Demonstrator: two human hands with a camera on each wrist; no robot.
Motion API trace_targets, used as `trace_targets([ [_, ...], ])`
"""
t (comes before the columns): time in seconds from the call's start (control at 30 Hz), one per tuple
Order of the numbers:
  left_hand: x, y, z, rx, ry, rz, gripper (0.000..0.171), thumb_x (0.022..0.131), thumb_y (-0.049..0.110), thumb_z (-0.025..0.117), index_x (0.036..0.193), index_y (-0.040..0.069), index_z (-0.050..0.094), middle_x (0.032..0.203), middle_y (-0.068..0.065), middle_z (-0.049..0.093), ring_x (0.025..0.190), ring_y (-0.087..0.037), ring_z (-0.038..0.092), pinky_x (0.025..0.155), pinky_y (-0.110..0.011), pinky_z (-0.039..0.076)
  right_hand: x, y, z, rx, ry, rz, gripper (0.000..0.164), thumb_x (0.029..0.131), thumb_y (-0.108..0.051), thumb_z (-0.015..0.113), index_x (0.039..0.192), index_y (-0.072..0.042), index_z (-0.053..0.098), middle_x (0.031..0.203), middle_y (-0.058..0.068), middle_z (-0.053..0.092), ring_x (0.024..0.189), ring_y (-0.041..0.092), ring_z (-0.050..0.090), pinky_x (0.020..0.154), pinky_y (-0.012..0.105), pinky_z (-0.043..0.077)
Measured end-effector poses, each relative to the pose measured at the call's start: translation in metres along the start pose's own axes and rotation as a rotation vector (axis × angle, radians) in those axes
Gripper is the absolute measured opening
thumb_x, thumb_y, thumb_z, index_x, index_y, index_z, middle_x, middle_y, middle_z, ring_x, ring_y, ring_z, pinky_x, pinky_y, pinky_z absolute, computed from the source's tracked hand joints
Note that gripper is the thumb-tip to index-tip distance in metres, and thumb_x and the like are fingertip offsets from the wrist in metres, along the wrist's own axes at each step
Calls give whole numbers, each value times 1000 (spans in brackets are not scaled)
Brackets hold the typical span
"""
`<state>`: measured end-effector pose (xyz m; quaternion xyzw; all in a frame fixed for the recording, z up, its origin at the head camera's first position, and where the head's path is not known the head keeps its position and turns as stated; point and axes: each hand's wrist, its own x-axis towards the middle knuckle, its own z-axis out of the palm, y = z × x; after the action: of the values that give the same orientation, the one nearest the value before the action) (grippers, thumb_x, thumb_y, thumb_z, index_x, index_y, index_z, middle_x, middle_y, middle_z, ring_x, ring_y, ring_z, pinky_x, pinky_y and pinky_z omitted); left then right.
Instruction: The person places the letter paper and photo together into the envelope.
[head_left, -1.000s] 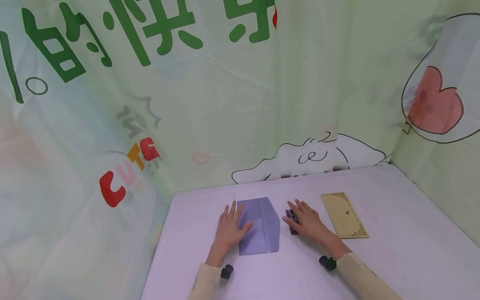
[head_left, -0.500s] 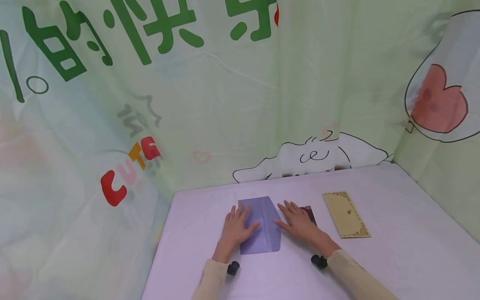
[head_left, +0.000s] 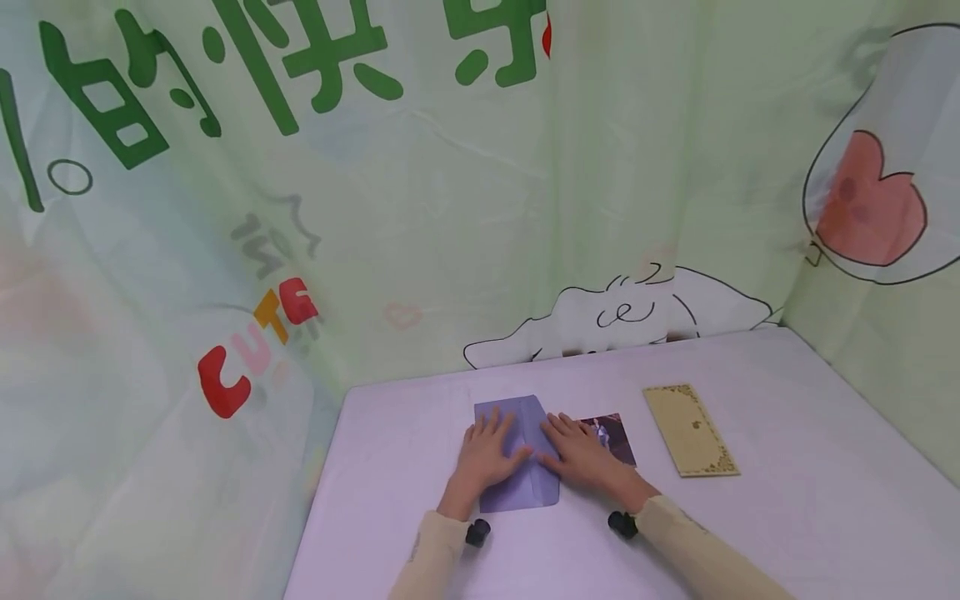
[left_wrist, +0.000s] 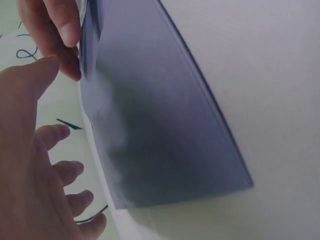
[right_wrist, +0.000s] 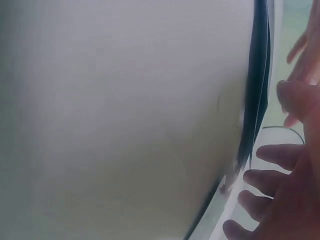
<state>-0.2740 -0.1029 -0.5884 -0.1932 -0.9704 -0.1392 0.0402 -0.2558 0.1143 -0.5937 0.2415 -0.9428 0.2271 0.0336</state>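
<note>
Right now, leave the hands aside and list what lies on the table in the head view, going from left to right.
Purple envelope → dark picture card, its left part covered → tan card with an ornate border.

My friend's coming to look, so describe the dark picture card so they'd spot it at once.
On the pale lilac table, look between the purple envelope and the tan card. The picture card lies there, partly hidden by the right hand. It's the dark one with a printed scene, unlike the plain envelope and ornate-edged tan card.
</note>
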Motion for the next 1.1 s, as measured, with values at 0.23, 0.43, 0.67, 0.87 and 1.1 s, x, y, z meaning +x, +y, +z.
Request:
trace_targets([
  [0.23, 4, 8, 1, 29, -20, 11, 73, 93, 60, 56, 151, 17, 46, 157, -20, 41, 143, -49, 38, 110, -62, 36, 4, -5, 2, -80, 16, -23, 58, 95, -31, 66, 139, 5, 53, 153, 30, 41, 144, 51, 35, 108, 70, 31],
  [0.43, 9, 10, 6, 50, -68, -10, 72, 94, 60, 55, 153, 20, 43, 160, -17, 37, 145, -47, 36, 111, -62, 36, 6, -12, -1, -86, -26, -56, 55, 94, -24, 68, 138, 6, 54, 151, 29, 45, 142, 52, 36, 108, 72, 30],
  [0.67, 8, 6, 19, 113, -99, -4, 66, 94, 50, 57, 153, 24, 43, 162, -14, 35, 147, -43, 36, 111, -59, 37, 1, -18, -2, -69, -76, -47, 53, 96, -22, 66, 139, 6, 54, 149, 28, 48, 141, 50, 39, 109, 71, 29],
  [0.87, 7, 3, 14, 98, -153, -9, 62, 93, 46, 55, 151, 27, 46, 162, -16, 34, 146, -44, 36, 108, -61, 40, 1, -19, 2, -70, -84, -48, 53, 96, -24, 65, 139, 6, 53, 149, 28, 48, 140, 51, 40, 109, 72, 28],
  [1.1, 21, -8, -9, 35, -262, 64, 50, 96, 52, 52, 140, 27, 53, 163, -16, 33, 147, -40, 37, 100, -56, 50, 6, -10, 3, -102, -90, -31, 56, 96, -30, 66, 142, 0, 53, 152, 22, 47, 142, 49, 39, 111, 70, 29],
])
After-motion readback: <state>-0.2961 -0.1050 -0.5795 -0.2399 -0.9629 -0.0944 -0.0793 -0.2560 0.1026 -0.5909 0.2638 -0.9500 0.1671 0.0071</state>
